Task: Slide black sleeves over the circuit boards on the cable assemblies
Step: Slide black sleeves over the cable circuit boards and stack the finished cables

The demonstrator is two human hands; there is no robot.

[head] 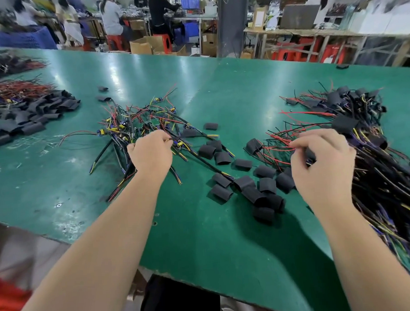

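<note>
left hand (151, 155) knuckles up, pinching a wire (174, 139) at the board pile (145, 122) just ahead | right hand (323, 165) curled, gripping red wires (279, 147) | sleeves (248, 186) loose on desk (204, 250) between my hands

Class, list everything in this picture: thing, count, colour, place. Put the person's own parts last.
table: one, green, fills the middle
unsleeved assemblies: one pile, red, black and yellow wires with green boards, centre left
loose sleeves: about twenty, black, between the hands
sleeved assemblies: one pile, black with red wires, right
sleeve stock: one heap, black, far left
stools: several, red, behind the table
people: several, blurred, at far benches
left hand: one, pinching a wire in the unsleeved assemblies
right hand: one, pinching red wires beside the sleeved assemblies
</note>
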